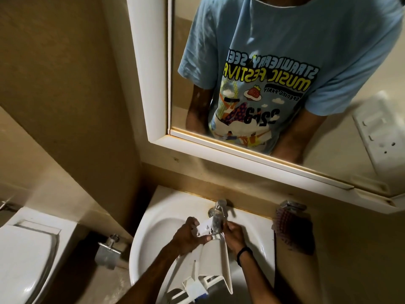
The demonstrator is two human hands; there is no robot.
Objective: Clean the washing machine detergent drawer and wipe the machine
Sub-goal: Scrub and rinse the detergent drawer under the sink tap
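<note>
The white plastic detergent drawer [211, 263] is held over the white washbasin [153, 229], its far end under the chrome tap [218, 215]. My left hand [189, 236] grips the drawer's left side near the far end, thumb on top. My right hand [233, 234] holds its right edge by the tap; a black band circles that wrist. The drawer's near end, with its compartments and a blue part [202, 298], points toward me. I cannot tell whether water is running.
A white-framed mirror [157, 84] hangs above the basin and shows a person in a blue printed T-shirt. A checked cloth [291, 229] hangs on a fitting right of the basin. A white toilet [26, 253] stands at the left, a chrome wall valve [108, 251] beside it.
</note>
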